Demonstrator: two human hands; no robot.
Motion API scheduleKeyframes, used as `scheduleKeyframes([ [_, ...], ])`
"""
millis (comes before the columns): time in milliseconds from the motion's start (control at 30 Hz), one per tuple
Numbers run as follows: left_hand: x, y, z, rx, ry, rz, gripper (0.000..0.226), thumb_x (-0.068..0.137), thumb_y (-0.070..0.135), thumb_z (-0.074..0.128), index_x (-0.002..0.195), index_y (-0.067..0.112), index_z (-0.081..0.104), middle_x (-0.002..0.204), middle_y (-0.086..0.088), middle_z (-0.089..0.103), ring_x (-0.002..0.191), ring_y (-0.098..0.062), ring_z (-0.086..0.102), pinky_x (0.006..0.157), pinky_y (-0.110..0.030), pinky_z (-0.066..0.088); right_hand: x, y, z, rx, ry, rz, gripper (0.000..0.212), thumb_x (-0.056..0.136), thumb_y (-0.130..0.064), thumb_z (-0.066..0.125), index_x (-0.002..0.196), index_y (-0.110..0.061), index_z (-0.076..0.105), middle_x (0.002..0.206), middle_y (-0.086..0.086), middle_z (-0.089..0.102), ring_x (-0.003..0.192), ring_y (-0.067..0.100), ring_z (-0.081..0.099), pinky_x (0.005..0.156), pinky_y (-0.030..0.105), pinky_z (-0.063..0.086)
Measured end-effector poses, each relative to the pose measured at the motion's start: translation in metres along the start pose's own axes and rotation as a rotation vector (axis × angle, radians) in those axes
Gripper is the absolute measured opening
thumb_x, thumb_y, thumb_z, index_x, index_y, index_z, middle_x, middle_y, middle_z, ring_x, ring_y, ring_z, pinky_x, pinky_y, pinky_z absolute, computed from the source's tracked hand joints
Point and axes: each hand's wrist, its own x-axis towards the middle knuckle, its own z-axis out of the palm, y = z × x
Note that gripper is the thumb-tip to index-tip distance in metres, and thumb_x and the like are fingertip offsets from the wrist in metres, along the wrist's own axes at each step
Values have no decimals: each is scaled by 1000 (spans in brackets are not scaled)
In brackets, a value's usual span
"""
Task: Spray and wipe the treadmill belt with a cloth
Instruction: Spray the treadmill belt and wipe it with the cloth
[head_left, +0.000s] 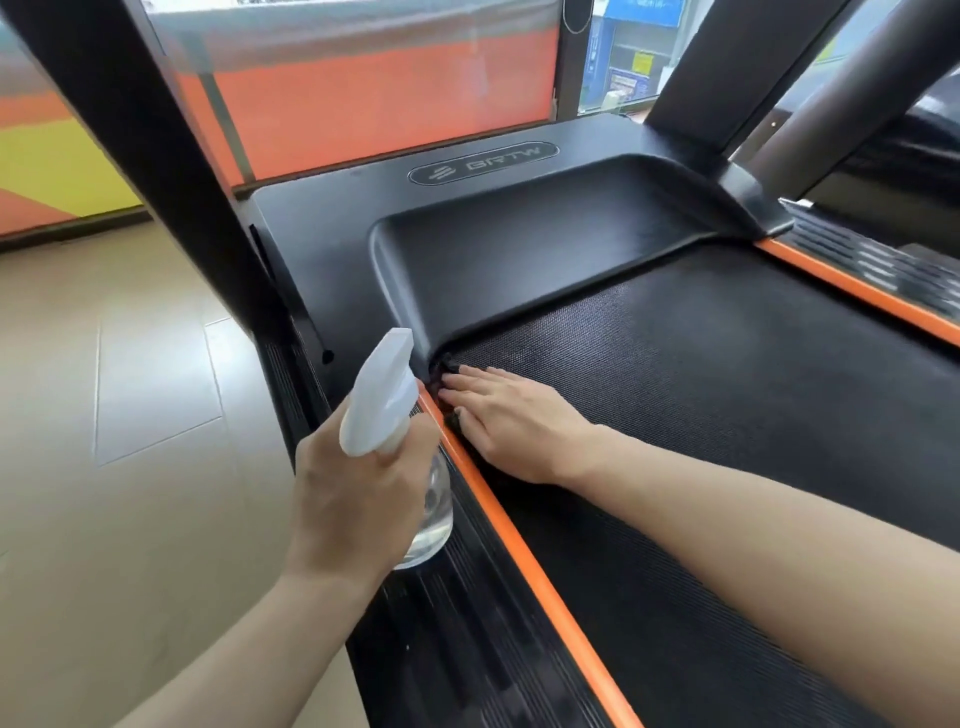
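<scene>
Left hand (358, 499) grasps the spray bottle (410, 467); right hand (511, 423), fingers flat and released, presses a dark cloth (445, 371) onto the belt (727, 374)

The black textured treadmill belt (727, 374) runs between two orange strips, with ribbed black side rails (467, 623) outside them. A dark cloth (448, 387) lies on the belt's front left corner, against the motor cover (519, 249), under the flat right hand (511, 421)
</scene>
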Motion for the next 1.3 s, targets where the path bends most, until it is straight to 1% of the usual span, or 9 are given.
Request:
scheduleKeyframes([
  [400,-5,-1,-1,48,22,-37,16,75,31,60,87,20,63,69,-13,60,71,-39,60,69,-55,57,25,84,-9,-36,38,300,54,103,-31,19,144,-11,48,152,5,45,145,22,34,121,38,23],
  [600,-5,-4,0,35,16,-16,15,75,30,59,89,27,63,59,1,55,66,-37,59,68,-57,57,-36,161,-40,-114,83,759,59,99,-21,9,127,1,56,141,20,52,133,36,42,115,44,29],
  [700,-7,-5,1,21,12,0,16,76,31,60,91,29,64,63,-1,56,67,-34,59,68,-55,57,-44,116,-24,-35,142,647,43,104,-12,27,137,6,49,149,23,44,141,36,34,120,43,19],
  [833,-6,-5,1,35,11,3,19,77,31,60,95,31,66,68,-7,62,68,-39,61,68,-56,58,-89,22,-7,-64,255,95,41,92,-12,38,112,9,67,124,24,65,121,39,58,121,36,19],
  [967,-9,-7,1,13,7,19,23,77,31,60,99,34,67,74,-10,64,73,-40,62,71,-55,58,-134,-19,-7,74,-10,-72,56,102,-35,23,147,-10,46,157,3,38,151,15,20,124,30,12],
  [1033,-10,-7,0,0,8,13,23,76,30,61,97,36,67,72,-5,64,70,-36,61,70,-49,58,-122,6,-10,-38,-6,-68,54,103,-32,24,145,-9,49,154,3,43,148,17,30,122,34,21],
  [1100,-10,-10,0,-16,7,1,21,75,32,61,94,35,69,68,0,62,66,-31,60,64,-41,55,-94,37,-12,-116,71,44,49,101,-23,30,136,0,55,145,15,53,140,29,44,119,39,28],
  [1200,-12,-13,-1,-62,11,-8,25,75,33,60,98,40,70,68,2,63,68,-29,62,67,-44,58,-48,61,-20,4,85,453,45,106,-14,28,143,5,42,154,21,39,146,31,30,123,38,13],
  [1300,-12,-13,-1,-26,4,23,27,77,33,59,101,41,68,69,3,62,70,-28,64,71,-47,60,-29,38,-15,18,160,562,44,105,-12,27,143,5,43,155,19,38,147,29,27,122,34,8],
])
